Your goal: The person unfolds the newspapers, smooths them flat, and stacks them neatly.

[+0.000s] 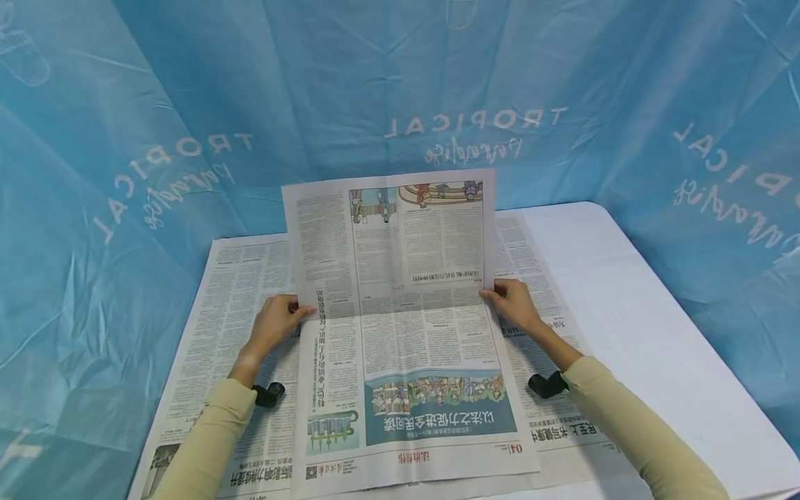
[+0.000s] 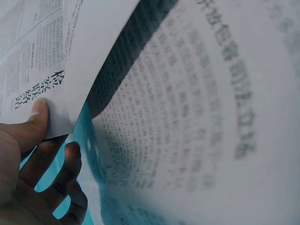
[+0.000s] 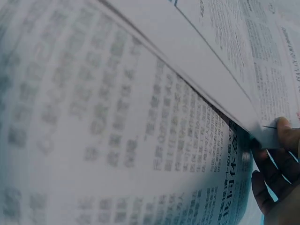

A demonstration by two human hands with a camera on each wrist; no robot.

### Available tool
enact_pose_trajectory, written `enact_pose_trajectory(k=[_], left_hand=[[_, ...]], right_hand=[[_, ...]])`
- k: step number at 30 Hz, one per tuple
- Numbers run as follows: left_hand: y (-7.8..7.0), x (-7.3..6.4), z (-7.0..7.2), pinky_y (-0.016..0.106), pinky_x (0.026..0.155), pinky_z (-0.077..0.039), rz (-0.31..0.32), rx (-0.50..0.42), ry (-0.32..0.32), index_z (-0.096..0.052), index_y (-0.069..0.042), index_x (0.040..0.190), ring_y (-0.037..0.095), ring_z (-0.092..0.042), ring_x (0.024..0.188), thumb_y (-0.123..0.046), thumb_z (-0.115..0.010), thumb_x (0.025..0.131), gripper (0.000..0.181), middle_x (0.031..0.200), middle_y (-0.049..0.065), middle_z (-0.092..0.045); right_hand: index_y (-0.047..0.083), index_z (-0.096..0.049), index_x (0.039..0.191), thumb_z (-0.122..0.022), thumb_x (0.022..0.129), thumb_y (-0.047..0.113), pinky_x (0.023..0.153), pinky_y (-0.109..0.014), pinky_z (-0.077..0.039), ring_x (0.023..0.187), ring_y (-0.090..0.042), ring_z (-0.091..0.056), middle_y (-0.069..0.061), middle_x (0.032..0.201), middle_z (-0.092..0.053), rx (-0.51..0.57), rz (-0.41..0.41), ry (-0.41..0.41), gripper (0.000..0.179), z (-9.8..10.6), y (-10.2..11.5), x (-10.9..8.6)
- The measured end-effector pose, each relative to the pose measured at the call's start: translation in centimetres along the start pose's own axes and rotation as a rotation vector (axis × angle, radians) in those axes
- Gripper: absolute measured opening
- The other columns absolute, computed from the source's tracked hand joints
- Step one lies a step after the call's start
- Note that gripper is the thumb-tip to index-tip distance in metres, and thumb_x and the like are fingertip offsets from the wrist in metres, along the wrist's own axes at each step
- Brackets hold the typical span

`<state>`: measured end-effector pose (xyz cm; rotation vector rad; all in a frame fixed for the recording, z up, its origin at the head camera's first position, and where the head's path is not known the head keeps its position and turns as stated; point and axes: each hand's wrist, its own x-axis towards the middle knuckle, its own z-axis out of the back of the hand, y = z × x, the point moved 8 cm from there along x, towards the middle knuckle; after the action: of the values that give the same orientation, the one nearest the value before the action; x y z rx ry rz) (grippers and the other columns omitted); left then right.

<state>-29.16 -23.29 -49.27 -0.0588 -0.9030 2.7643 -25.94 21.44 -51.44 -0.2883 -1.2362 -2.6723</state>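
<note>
An upside-down newspaper sheet [image 1: 425,333] with colour cartoons and a blue panel is held by its two side edges, its far half raised off the table. My left hand [image 1: 275,323] pinches the left edge, thumb on top; in the left wrist view the thumb of this left hand [image 2: 28,140] presses the print and the other fingers are behind or below the paper. My right hand [image 1: 514,304] pinches the right edge opposite. The right wrist view has that right hand [image 3: 281,164] with its thumb on the sheet. Beneath lies another spread newspaper [image 1: 219,333].
A white table [image 1: 631,333] carries the papers, its bare surface showing at the right. Blue printed sheeting [image 1: 387,76] hangs behind and along both sides. Each wrist wears a small black camera, one at the left wrist [image 1: 270,394] and one at the right [image 1: 547,385].
</note>
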Motion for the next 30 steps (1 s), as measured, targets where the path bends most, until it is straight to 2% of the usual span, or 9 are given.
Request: enact_pose_trajectory(k=[4, 9, 12, 16, 20, 22, 24, 28, 30], left_hand=[[0.3, 0.0, -0.1, 0.033, 0.058, -0.048, 0.005, 0.003, -0.009, -0.072, 0.0, 0.109, 0.021, -0.066, 0.071, -0.029, -0.067, 0.093, 0.033, 0.09, 0.016, -0.073], [0.6, 0.3, -0.5, 0.032, 0.058, -0.047, 0.017, 0.02, -0.01, -0.071, 0.001, 0.109, 0.02, -0.066, 0.069, -0.029, -0.067, 0.094, 0.034, 0.088, 0.016, -0.073], [0.6, 0.3, -0.5, 0.031, 0.055, -0.043, 0.017, 0.041, -0.017, -0.072, 0.001, 0.101, 0.018, -0.061, 0.062, -0.027, -0.067, 0.093, 0.029, 0.079, 0.013, -0.071], [0.4, 0.4, -0.7, 0.029, 0.048, -0.034, 0.016, 0.097, -0.018, -0.067, -0.002, 0.082, 0.014, -0.045, 0.049, -0.027, -0.067, 0.093, 0.027, 0.059, 0.007, -0.055], [0.1, 0.4, -0.9, 0.028, 0.045, -0.032, 0.018, 0.131, -0.021, -0.067, -0.002, 0.082, 0.014, -0.042, 0.046, -0.026, -0.067, 0.094, 0.027, 0.055, 0.003, -0.05], [0.0, 0.3, -0.9, 0.028, 0.045, -0.033, 0.023, 0.132, -0.023, -0.068, -0.002, 0.085, 0.014, -0.043, 0.045, -0.026, -0.067, 0.094, 0.026, 0.055, 0.004, -0.053], [-0.1, 0.2, -0.9, 0.028, 0.045, -0.033, 0.03, 0.131, -0.023, -0.069, -0.001, 0.087, 0.015, -0.045, 0.045, -0.026, -0.067, 0.093, 0.026, 0.058, 0.007, -0.057], [0.2, 0.1, -0.8, 0.028, 0.046, -0.036, 0.078, 0.127, -0.024, -0.069, 0.002, 0.094, 0.014, -0.049, 0.048, -0.026, -0.07, 0.091, 0.028, 0.07, 0.012, -0.066], [0.4, 0.0, -0.8, 0.028, 0.046, -0.037, 0.115, 0.123, -0.016, -0.069, 0.002, 0.095, 0.014, -0.051, 0.049, -0.027, -0.071, 0.09, 0.03, 0.073, 0.012, -0.068]], right_hand=[[0.005, -0.053, 0.065, -0.064, 0.095, 0.014, 0.047, -0.026, -0.032, 0.044, -0.006, -0.033, 0.0, 0.053, -0.04, -0.013, 0.011, 0.007, 0.034, -0.3, 0.1, 0.1], [0.006, -0.049, 0.063, -0.064, 0.095, 0.013, 0.048, -0.025, -0.031, 0.044, -0.007, -0.031, 0.002, 0.052, -0.036, -0.038, 0.02, 0.002, 0.036, -0.4, 0.4, 0.2], [0.007, -0.046, 0.062, -0.065, 0.094, 0.013, 0.048, -0.026, -0.029, 0.044, -0.008, -0.028, 0.003, 0.052, -0.032, -0.061, 0.02, 0.003, 0.038, -0.6, 0.6, 0.4], [0.009, -0.043, 0.062, -0.064, 0.095, 0.012, 0.047, -0.025, -0.027, 0.044, -0.01, -0.026, 0.003, 0.051, -0.029, -0.102, -0.018, 0.022, 0.039, -0.9, 0.5, 0.8], [0.012, -0.039, 0.061, -0.062, 0.095, 0.011, 0.046, -0.024, -0.024, 0.044, -0.01, -0.024, 0.004, 0.051, -0.026, -0.147, -0.062, 0.059, 0.041, -1.4, 0.4, 1.1], [0.008, -0.042, 0.061, -0.062, 0.095, 0.012, 0.045, -0.024, -0.024, 0.043, -0.011, -0.025, 0.001, 0.05, -0.028, -0.165, -0.086, 0.071, 0.04, -1.6, 0.4, 1.2], [0.001, -0.054, 0.066, -0.064, 0.093, 0.012, 0.045, -0.024, -0.028, 0.045, -0.01, -0.032, -0.003, 0.052, -0.041, -0.174, -0.113, 0.069, 0.031, -1.6, 0.4, 1.2], [-0.009, -0.067, 0.092, -0.066, 0.092, 0.016, 0.049, -0.026, -0.036, 0.051, -0.011, -0.044, -0.017, 0.07, -0.063, -0.183, -0.175, 0.068, 0.025, -1.4, 0.2, 1.1], [-0.009, -0.067, 0.099, -0.066, 0.092, 0.018, 0.049, -0.027, -0.035, 0.051, -0.011, -0.043, -0.018, 0.071, -0.065, -0.168, -0.207, 0.079, 0.028, -1.4, 0.0, 0.9]])
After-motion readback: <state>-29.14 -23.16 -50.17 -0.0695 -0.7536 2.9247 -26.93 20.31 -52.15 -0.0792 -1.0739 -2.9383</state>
